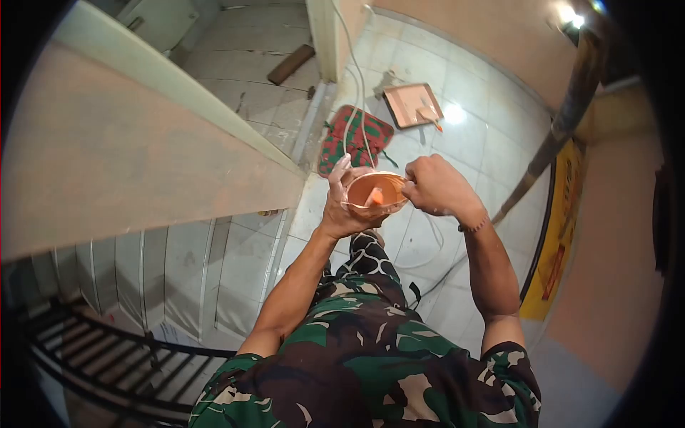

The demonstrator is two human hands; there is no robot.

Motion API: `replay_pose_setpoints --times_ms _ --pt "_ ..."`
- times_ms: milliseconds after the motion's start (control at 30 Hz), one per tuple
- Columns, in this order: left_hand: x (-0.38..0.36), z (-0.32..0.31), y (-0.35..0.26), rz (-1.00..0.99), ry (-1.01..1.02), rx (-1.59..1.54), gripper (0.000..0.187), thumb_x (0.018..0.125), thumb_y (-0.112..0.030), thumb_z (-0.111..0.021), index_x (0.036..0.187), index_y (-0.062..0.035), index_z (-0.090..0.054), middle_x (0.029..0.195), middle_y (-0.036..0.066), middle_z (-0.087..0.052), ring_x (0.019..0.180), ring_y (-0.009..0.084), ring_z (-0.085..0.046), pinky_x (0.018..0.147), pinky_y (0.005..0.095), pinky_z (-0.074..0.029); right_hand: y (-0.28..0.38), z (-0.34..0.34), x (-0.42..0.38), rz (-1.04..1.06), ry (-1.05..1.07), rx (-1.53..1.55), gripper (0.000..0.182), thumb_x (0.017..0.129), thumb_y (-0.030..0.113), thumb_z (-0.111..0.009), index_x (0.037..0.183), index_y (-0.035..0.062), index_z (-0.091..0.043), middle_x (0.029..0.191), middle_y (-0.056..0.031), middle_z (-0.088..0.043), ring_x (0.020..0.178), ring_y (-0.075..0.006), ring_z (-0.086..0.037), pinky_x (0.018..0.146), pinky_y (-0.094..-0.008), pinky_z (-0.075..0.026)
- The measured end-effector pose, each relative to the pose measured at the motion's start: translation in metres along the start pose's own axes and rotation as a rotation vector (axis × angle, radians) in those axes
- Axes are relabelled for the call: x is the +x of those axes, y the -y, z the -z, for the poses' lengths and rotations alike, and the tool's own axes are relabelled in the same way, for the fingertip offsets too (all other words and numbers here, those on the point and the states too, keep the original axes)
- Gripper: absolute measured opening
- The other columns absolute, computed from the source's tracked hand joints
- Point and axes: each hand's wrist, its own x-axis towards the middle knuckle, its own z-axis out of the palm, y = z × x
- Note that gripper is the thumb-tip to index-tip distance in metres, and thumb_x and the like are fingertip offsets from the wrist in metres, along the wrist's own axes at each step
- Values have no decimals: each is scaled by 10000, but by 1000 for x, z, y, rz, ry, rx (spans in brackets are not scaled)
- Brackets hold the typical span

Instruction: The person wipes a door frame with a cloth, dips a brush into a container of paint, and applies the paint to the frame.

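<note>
A small paint pot (360,191) with peach paint on its inner wall is held in front of my body. My left hand (342,207) wraps round its left side and underside, with pale paint on the fingers. Inside the pot sits a short orange-tipped object (376,196), its lower part hidden. On the opposite side, my right hand (439,187) is closed, its fingers pinching the pot's right rim. Beyond the hands, a paint tray (408,98) coated in peach paint lies on the floor, with a paintbrush (429,116) resting across it.
A red and green cloth mat (346,146) lies on the tiles, with a pale cable (348,107) crossing it. Stairs (178,278) with a black railing (135,357) descend at left. A long pole (549,143) and a yellow banner (560,235) stand along the right wall.
</note>
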Motion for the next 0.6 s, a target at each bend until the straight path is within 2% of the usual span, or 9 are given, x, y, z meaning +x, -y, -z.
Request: replay_pose_setpoints --times_ms 33,67,100,133,267,367,400,533,600 --pt "2 1 -9 27 -26 35 1165 514 -155 -841 1354 -35 -43 1129 180 -513 1018 283 -551 888 376 -457 1 10 9 40 -3 -4 203 695 121 -525 613 -58 -572 601 -239 -555 599 -372 -579 614 -412 -474" --pt "3 -2 -22 22 -48 59 1165 514 -155 -841 1354 -35 -43 1129 180 -513 1018 283 -551 888 376 -457 1 22 20 67 118 -6 222 695 137 -529 605 -61 -575 591 -237 -554 587 -359 -586 606 -408 -476" --pt "5 -7 -33 170 -148 -161 1166 516 -156 -845 1354 -37 -43 1138 169 -512 1028 265 -549 889 367 -457 2 34 30 90 236 -17 241 694 153 -533 597 -63 -577 581 -236 -553 575 -346 -592 598 -405 -478" --pt "7 -11 -44 311 -246 -389 1167 518 -157 -849 1353 -39 -43 1147 159 -511 1038 247 -547 890 357 -458 6 42 37 116 234 -29 241 694 153 -533 597 -63 -577 581 -236 -553 575 -346 -592 598 -405 -478" --pt "14 -11 -79 263 -409 -371 1135 529 -151 -853 1342 -48 -68 1175 148 -495 1061 231 -537 900 348 -458 32 67 53 309 298 -111 250 681 163 -540 597 -69 -586 587 -231 -569 588 -334 -608 585 -406 -484" --pt "32 -9 -131 302 -529 -649 1069 567 -132 -841 1307 -52 -75 1173 154 -490 1034 242 -556 881 365 -488 64 84 50 475 247 -219 245 665 164 -549 629 -72 -602 641 -249 -585 631 -348 -613 599 -413 -490" --pt "29 -8 -121 139 -573 -286 1047 577 -142 -838 1300 -32 -89 1149 144 -511 1009 221 -570 856 361 -504 78 91 47 466 243 -257 252 666 171 -550 637 -75 -601 655 -258 -584 640 -354 -611 604 -414 -490" --pt "15 7 -118 14 -708 -317 1086 581 -132 -830 1345 -43 -62 1182 153 -490 992 205 -564 870 343 -495 126 105 41 508 210 -324 250 667 176 -551 643 -67 -606 661 -268 -577 650 -380 -601 619 -425 -488" --pt "6 21 -115 25 -618 -234 1026 587 -93 -801 1349 -49 -116 1151 133 -507 982 201 -565 865 346 -495 143 105 44 537 195 -326 244 665 178 -556 636 -58 -609 656 -264 -577 651 -386 -599 621 -428 -487"
